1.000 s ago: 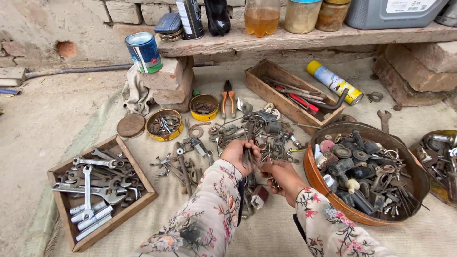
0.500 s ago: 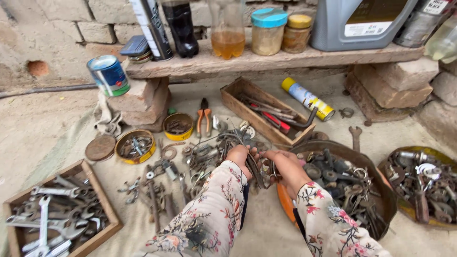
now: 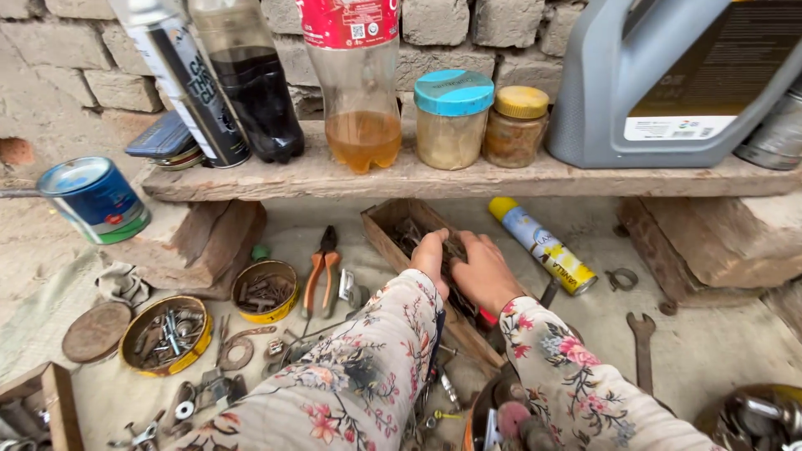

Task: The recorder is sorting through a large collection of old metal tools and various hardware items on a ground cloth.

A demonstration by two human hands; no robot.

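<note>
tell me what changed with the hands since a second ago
Both hands moved forward, away from the loose heap of parts on the cloth, into the narrow wooden box under the plank shelf. The left hand and right hand now lie side by side over the tools in it; whether they grip the thin metal pieces they held earlier is hidden. Pliers, spray can and tins stayed put.

My left hand (image 3: 432,255) and right hand (image 3: 483,271) now reach inside the long wooden tool box (image 3: 386,227), away from the loose parts pile where they worked before.
</note>
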